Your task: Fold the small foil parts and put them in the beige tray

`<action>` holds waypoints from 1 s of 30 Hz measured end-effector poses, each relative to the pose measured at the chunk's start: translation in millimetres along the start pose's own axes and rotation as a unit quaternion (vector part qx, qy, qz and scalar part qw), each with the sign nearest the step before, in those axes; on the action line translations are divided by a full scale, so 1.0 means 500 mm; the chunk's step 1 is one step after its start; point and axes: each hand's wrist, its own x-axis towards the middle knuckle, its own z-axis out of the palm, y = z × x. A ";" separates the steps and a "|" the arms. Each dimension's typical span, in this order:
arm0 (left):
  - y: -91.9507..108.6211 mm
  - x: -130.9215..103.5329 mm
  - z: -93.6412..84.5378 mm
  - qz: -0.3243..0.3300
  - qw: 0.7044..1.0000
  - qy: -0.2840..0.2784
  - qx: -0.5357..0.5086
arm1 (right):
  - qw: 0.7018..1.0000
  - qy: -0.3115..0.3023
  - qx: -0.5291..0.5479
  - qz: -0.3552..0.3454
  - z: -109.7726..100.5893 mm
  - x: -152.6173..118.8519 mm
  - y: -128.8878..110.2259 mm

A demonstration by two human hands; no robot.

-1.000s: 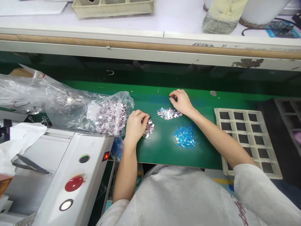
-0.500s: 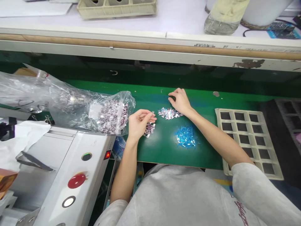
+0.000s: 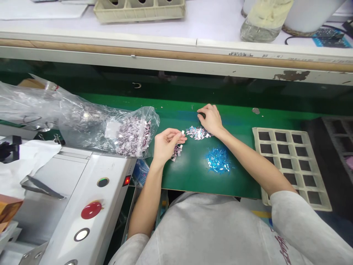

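My left hand [image 3: 166, 144] pinches a small pale piece [image 3: 182, 132] between thumb and fingertip, above a little heap of dark and silvery pieces [image 3: 177, 151] that it partly covers. My right hand [image 3: 211, 117] is closed around a small black object [image 3: 203, 115], just beyond a pile of silvery-blue pieces [image 3: 197, 133]. Nearer my body lies a pile of thin blue strips [image 3: 218, 161]. A clear plastic bag [image 3: 135, 136] full of similar small pieces rests to the left of my left hand.
A white machine [image 3: 110, 173] with a red button [image 3: 91, 209] stands at the left. On the right lies a cream compartment tray [image 3: 300, 165] beside a black rack. A white shelf [image 3: 209, 25] crosses above the green table [image 3: 187, 175].
My left hand has shifted slightly right, toward the silvery-blue pile, with the pale piece still pinched. My right hand has hardly moved.
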 end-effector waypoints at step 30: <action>0.006 -0.015 0.020 0.041 0.999 0.024 0.001 | 0.949 -0.041 0.309 -0.042 -0.046 -0.130 -0.179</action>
